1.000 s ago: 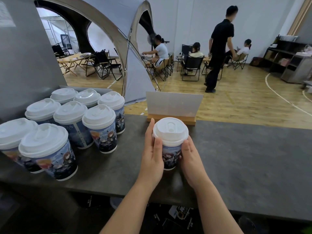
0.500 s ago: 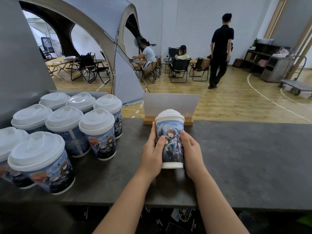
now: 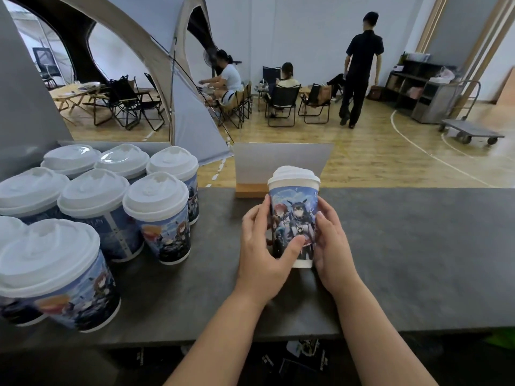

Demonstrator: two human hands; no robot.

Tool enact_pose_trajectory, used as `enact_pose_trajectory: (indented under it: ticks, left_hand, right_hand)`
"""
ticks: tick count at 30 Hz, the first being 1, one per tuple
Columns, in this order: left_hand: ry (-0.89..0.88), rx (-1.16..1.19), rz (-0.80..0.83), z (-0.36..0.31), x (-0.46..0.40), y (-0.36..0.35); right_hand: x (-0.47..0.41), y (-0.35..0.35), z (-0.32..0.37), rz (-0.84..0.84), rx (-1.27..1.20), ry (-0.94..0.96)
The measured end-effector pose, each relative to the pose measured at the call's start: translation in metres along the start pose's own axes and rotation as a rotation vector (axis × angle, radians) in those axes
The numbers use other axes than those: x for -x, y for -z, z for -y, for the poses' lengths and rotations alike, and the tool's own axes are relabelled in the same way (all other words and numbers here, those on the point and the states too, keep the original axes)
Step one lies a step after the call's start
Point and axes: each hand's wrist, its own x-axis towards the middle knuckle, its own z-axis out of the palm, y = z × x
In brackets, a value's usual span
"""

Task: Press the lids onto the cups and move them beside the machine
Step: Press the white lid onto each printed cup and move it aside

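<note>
Now lidded cup (image 3: 295, 215) upright btwn left hand (image 3: 262, 246) & right hand (image 3: 331, 243) grip.

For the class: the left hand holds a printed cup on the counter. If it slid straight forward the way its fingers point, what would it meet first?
Probably the wooden base of the white sign behind the cup; depth is uncertain. The left hand points away along the counter.

Two forearms — bare, no sleeves
</note>
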Motion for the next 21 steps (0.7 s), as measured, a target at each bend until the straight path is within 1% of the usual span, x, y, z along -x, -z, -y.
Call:
enact_pose_trajectory:
  ticks: [3, 6, 8, 11, 13, 16, 21]
  left_hand:
    - [0.050, 0.032, 0.032, 0.0025, -0.0012, 0.0001]
    - [0.102, 0.127, 0.038, 0.0051, -0.0009, -0.0005]
    - [0.122, 0.136, 0.040, 0.0066, -0.0014, -0.0018]
    - [0.113, 0.116, 0.053, 0.0060, -0.0021, -0.0027]
    - [0.117, 0.120, 0.059, 0.0051, -0.0029, -0.0020]
    - [0.115, 0.142, 0.065, 0.0079, -0.0029, -0.0030]
    - [0.122, 0.129, 0.068, 0.0054, -0.0022, -0.0026]
  right_hand:
    - [-0.0001, 0.0018, -0.0001, 0.003, -0.038, -0.033]
    - [0.0007, -0.0014, -0.0016, 0.032, -0.003, -0.038]
    - [0.0016, -0.0021, -0.0025, 0.058, 0.038, -0.011]
    - [0.0030, -0.0001, -0.0033, 0.078, 0.101, 0.049]
    - [0.0032, 0.0006, -0.0032, 0.065, 0.089, 0.069]
    - [0.0012, 0.0016, -0.0035, 0.039, 0.053, 0.079]
    - [-0.0008, 0.0024, -0.0042, 0.056, 0.043, 0.068]
